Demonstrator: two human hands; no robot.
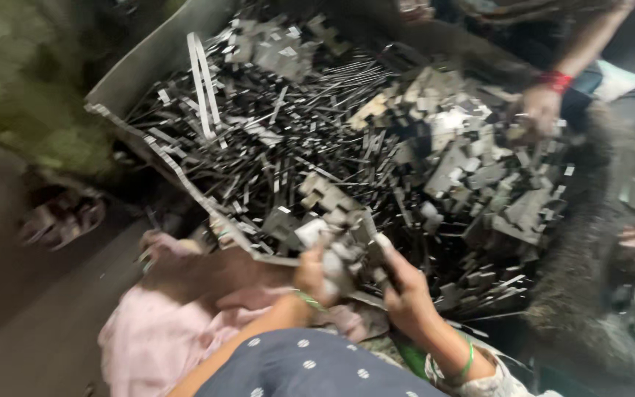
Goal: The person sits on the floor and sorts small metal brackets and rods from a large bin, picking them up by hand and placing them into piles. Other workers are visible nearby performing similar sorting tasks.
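I'm gripping a stack of flat, grey, notched metal pieces (339,254) between my left hand (314,276) and right hand (406,290), both closed, at the tray's (148,59) near edge.

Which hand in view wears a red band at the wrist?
The co-worker's hand at the upper right, resting on the heap of grey metal offcuts; the wearer's own right hand wears a green bangle instead.

Metal tray of scrap pieces

A large grey sheet-metal tray (157,53) rests on the floor (16,309), heaped with thin metal strips (259,140) and flat stamped metal pieces (479,169) in a tangled pile.
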